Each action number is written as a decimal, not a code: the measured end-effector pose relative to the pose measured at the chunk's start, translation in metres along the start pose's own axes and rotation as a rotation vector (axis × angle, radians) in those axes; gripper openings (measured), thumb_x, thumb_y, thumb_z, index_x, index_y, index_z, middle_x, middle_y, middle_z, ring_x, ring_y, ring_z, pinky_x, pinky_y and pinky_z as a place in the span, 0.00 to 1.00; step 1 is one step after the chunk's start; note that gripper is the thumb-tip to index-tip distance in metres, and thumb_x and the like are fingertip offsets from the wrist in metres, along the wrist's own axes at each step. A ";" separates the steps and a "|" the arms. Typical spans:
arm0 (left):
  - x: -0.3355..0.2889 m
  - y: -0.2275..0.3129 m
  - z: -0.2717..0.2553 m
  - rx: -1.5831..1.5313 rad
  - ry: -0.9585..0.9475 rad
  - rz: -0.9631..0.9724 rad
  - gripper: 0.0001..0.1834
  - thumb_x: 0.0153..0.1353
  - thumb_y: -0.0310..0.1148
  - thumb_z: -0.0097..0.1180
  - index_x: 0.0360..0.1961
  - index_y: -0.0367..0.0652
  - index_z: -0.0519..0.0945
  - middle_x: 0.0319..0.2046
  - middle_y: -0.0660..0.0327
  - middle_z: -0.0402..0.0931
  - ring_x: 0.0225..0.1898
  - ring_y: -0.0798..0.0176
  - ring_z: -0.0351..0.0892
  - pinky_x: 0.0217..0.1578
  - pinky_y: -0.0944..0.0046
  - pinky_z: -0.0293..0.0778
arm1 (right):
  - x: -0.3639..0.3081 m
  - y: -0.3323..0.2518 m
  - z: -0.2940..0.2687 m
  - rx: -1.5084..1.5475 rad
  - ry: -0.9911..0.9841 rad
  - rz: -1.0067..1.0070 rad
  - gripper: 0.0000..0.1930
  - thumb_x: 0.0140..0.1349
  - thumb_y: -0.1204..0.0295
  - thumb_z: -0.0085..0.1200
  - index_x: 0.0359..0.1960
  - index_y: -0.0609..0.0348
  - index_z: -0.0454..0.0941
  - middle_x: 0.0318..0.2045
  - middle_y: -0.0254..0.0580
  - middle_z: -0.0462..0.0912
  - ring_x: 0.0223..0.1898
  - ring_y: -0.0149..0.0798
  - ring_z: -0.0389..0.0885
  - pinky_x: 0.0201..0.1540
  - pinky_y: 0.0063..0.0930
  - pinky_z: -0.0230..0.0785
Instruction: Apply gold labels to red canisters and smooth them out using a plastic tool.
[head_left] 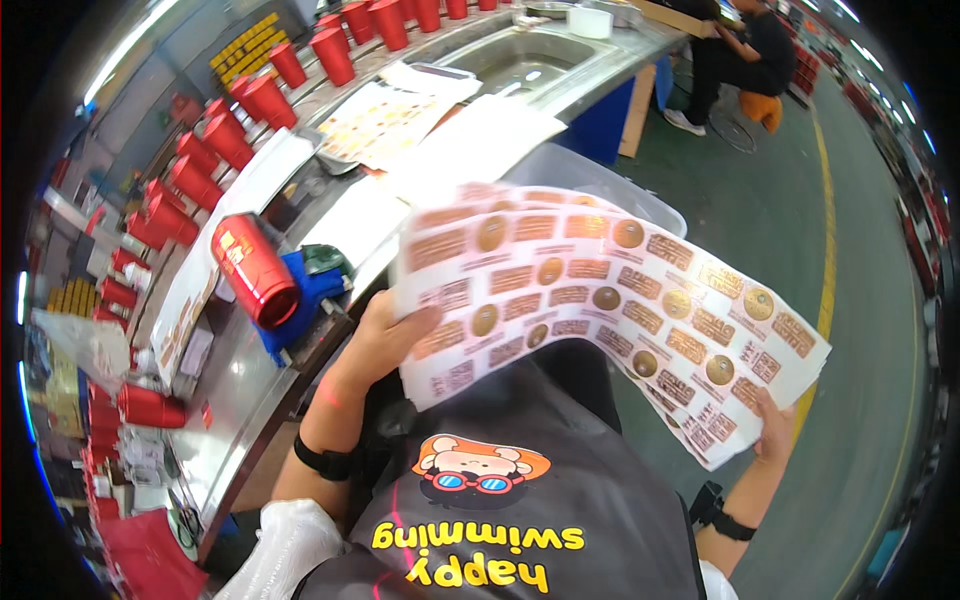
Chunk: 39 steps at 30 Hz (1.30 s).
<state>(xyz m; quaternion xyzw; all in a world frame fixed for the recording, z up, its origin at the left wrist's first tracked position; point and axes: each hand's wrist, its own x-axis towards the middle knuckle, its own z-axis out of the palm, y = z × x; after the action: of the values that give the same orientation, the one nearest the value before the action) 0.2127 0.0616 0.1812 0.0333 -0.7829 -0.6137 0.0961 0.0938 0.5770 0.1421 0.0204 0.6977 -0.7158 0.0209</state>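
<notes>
Your dark apron [630,510], printed with a cartoon face in goggles and yellow lettering, lies nearest. Black bands [325,460] circle both forearms. Ahead of the apron, your two hands hold a stack of label sheets [570,285], white with rows of brown and gold prints, bowed upward at its near edge. Your left hand [390,335] is closed on the left edge, thumb over the printed face; your right hand [772,428] grips the near right corner. To the left stands a metal table [240,400], where a red canister [250,265] rests on a blue cloth [312,295]. Just beyond the label sheets is a clear plastic bin [655,207]. Farther off, white paper [490,140] lies near a tray [335,155] bearing more printed sheets. Red cups [225,140] line the table's far left side. Beyond are a sink [525,65], a white bowl [590,22] and, far right, a seated person [765,50].
</notes>
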 end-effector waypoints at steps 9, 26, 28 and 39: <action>0.073 0.123 0.154 0.560 -0.163 0.405 0.40 0.58 0.31 0.54 0.69 0.26 0.53 0.45 0.31 0.74 0.33 0.34 0.81 0.32 0.49 0.79 | -0.012 -0.075 0.161 -0.245 -0.111 -0.416 0.24 0.75 0.60 0.45 0.57 0.76 0.71 0.47 0.47 0.80 0.45 0.34 0.75 0.48 0.29 0.68; 0.183 0.117 0.142 0.345 0.006 0.728 0.46 0.48 0.31 0.58 0.67 0.23 0.55 0.45 0.38 0.72 0.47 0.39 0.73 0.51 0.51 0.71 | 0.109 -0.159 0.247 -0.346 -0.091 -0.754 0.20 0.70 0.69 0.51 0.55 0.76 0.74 0.50 0.54 0.81 0.51 0.38 0.79 0.54 0.31 0.69; 0.212 0.116 0.127 0.341 0.023 0.731 0.45 0.49 0.31 0.58 0.68 0.26 0.55 0.49 0.37 0.70 0.52 0.37 0.70 0.56 0.49 0.67 | 0.148 -0.165 0.269 -0.261 -0.051 -0.676 0.17 0.69 0.71 0.50 0.50 0.75 0.76 0.46 0.49 0.83 0.46 0.35 0.79 0.52 0.30 0.70; 0.157 0.098 0.002 0.336 -0.082 0.418 0.40 0.50 0.25 0.65 0.66 0.33 0.64 0.58 0.38 0.70 0.54 0.38 0.74 0.56 0.53 0.71 | 0.467 -0.144 0.453 -0.361 -0.205 -0.710 0.18 0.57 0.74 0.49 0.47 0.73 0.76 0.34 0.46 0.84 0.37 0.41 0.81 0.41 0.36 0.71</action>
<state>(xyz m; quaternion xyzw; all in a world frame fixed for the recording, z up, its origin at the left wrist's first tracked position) 0.0653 0.0610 0.2930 -0.1386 -0.8668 -0.4430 0.1823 -0.3805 0.1271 0.2705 -0.2970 0.7702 -0.5429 -0.1545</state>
